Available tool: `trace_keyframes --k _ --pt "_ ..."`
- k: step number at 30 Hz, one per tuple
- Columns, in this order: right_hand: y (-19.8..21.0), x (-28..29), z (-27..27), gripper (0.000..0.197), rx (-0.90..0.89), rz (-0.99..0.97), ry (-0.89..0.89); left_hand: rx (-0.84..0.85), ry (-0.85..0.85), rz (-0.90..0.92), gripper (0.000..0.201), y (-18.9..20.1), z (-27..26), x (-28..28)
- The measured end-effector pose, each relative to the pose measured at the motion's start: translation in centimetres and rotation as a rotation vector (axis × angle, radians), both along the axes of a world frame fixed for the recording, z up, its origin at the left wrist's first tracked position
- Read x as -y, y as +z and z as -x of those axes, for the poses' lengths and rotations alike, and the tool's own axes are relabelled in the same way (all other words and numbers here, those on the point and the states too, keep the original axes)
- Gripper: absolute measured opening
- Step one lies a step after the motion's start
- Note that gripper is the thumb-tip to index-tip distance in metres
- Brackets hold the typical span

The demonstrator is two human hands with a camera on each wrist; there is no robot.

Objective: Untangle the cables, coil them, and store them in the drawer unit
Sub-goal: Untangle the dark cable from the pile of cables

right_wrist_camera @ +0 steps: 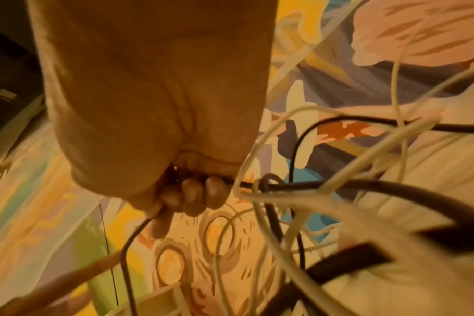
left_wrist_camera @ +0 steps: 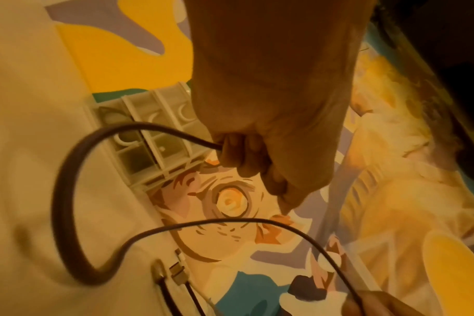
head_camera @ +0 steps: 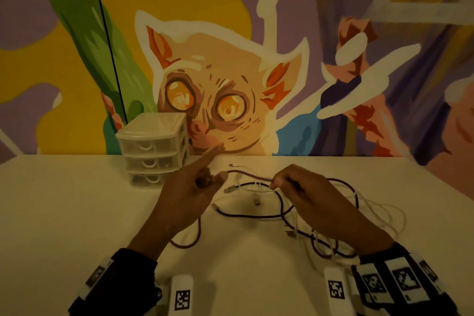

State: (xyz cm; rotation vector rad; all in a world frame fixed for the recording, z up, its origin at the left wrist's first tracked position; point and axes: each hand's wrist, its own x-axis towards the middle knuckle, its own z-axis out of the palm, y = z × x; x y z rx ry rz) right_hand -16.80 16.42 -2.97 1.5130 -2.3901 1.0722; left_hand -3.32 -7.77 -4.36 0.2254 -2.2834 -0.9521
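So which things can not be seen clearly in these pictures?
- Drawer unit contents: head view, frosted fronts hide them.
- Where the purple cable crosses the white cables: head view, right hand covers it; right wrist view blurred.
- Plug types: too small.
- Left hand grip: fingers cover it.

Dim, warm yellow light throughout. Head view was soft, with the brightest patch on the worktop (head_camera: 64, 200) around the drawer unit (head_camera: 154, 149) and wide-angle bending at the edges. Both wrist views were motion-blurred, cables (right_wrist_camera: 338, 192) smeared, corners dark.
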Motion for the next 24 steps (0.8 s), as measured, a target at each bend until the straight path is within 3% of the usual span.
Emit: trace_keyframes --k 2,5,7,11,15,16,19,20,24 --pt "0.4 0.2 -0.4 0.018 0.039 -0.002 0.022 0.023 -0.041 0.071 0.045 0.2 0.0 -0.7" --pt "0.9 0.5 -1.2 0.017 0.118 0.092 0.001 0.071 -0.073 0.139 0.023 -0.5 0.2 -1.4" --pt "0.9 0.5 -1.5 0.015 0.155 0.091 0.02 0.032 -0.069 0.081 0.011 -0.5 0.3 -1.4" --pt "1.0 -0.7 -0.3 0.019 0.136 -0.092 -0.026 -0.138 0.081 -0.03 0.015 0.5 -0.2 0.5" --pt "1.7 -0.9 0.7 0.017 -0.209 0.37 -0.234 0.018 0.056 0.028 0.01 0.2 0.0 -0.2" --pt "1.5 -0.6 0.5 0.016 -0.177 0.381 -0.198 0.051 0.047 0.057 0.014 0.1 0.2 -0.7" --pt "0.3 0.4 -0.4 0.01 -0.029 0.178 -0.028 0.081 -0.007 0.089 0.05 0.0 0.4 -1.0" --pt "0.1 0.5 -0.5 0.01 -0.01 0.164 0.008 0.097 -0.036 0.11 0.049 -0.1 0.4 -1.3" --pt "0.6 0.4 -0.7 0.008 0.076 0.153 0.032 0.062 -0.061 0.148 0.01 -0.3 0.6 -2.4"
